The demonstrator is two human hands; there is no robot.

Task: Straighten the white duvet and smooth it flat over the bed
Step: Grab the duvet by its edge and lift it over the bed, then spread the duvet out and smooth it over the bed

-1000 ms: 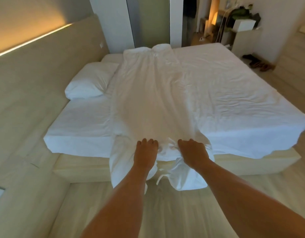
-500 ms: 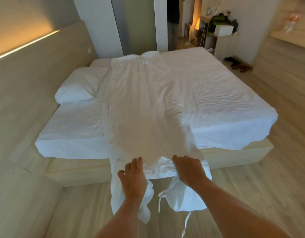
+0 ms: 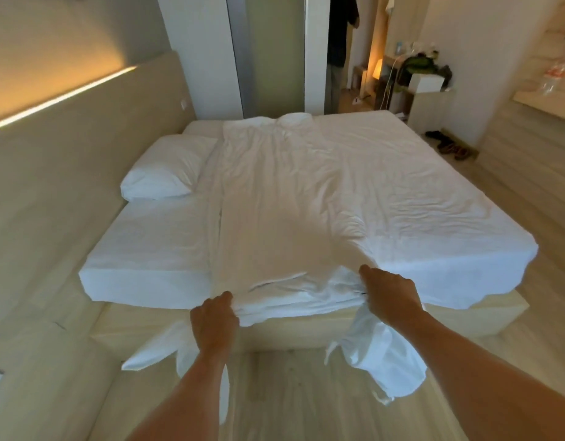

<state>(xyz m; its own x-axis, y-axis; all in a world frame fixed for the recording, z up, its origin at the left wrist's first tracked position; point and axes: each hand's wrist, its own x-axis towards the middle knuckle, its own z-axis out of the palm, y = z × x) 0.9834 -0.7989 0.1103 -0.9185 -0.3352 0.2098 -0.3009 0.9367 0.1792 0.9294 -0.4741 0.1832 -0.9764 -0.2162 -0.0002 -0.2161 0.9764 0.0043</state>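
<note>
The white duvet (image 3: 274, 202) lies as a long, bunched strip down the middle of the bed (image 3: 402, 198), from the far side to the near edge. Its near end hangs over the mattress edge toward the floor. My left hand (image 3: 214, 319) grips the duvet's near left corner, with loose cloth drooping below it. My right hand (image 3: 390, 294) grips the near right part, and a flap with ties dangles under it. The two hands are spread wide apart along the bed's near edge.
A white pillow (image 3: 168, 168) rests at the left by the padded headboard wall (image 3: 83, 148). Wooden floor runs along the near and right sides. A desk with bags (image 3: 424, 74) and shoes (image 3: 449, 148) stand at the far right. A person (image 3: 340, 43) stands in the far doorway.
My hands have moved apart along the near edge, pulling the duvet's end wider. The view has drawn back from the bed.
</note>
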